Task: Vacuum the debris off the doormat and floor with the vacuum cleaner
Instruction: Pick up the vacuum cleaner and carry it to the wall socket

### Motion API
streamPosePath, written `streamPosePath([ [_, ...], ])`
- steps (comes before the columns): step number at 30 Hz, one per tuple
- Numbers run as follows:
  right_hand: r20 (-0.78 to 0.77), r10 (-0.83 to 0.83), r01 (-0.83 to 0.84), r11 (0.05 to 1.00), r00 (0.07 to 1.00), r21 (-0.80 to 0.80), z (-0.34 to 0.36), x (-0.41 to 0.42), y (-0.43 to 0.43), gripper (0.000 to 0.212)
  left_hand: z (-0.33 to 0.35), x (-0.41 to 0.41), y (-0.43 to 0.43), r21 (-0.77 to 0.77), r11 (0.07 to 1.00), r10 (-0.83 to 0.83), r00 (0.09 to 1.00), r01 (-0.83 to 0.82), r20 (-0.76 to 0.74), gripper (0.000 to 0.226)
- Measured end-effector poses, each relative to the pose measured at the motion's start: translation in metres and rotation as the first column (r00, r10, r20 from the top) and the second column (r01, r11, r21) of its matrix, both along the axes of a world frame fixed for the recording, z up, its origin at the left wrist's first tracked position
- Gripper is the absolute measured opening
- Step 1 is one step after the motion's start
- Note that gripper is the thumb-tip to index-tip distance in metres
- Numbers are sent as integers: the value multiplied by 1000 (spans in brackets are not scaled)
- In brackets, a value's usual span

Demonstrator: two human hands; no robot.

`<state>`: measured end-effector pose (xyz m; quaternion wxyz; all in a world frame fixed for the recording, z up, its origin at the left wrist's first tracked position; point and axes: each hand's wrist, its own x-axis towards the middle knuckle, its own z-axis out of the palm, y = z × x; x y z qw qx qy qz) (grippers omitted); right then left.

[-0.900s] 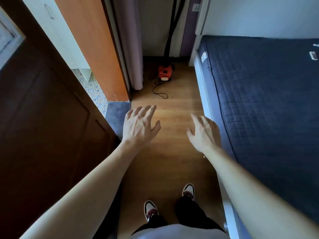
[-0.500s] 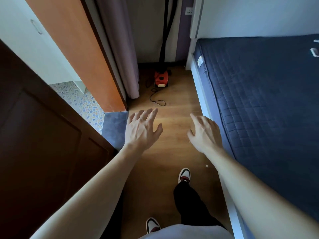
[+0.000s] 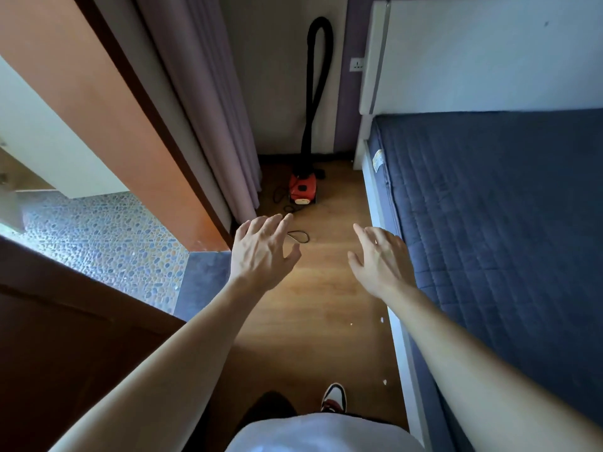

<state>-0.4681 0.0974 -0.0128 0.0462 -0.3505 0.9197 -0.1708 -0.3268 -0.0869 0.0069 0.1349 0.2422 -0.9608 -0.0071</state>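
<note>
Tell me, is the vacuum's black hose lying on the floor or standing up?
Standing up: the black hose rises from the red vacuum cleaner in a tall loop against the wall.

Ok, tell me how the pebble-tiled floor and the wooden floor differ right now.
The pebble-tiled floor is a mosaic of small blue, grey and tan stones; the wooden floor is smooth, warm-brown planks. The pebble-tiled floor lies through the doorway on the left, lit brightly; the wooden floor runs alongside the bed. The wooden floor carries the red vacuum cleaner and white debris specks. Both meet the grey doormat.
</note>
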Motion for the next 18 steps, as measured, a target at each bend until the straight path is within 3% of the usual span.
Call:
streamPosePath([
  [18, 163, -37, 22, 995, 986, 94, -16, -179, -127, 58, -21, -195, -137, 50, 999, -17, 1000, 17, 15, 59],
])
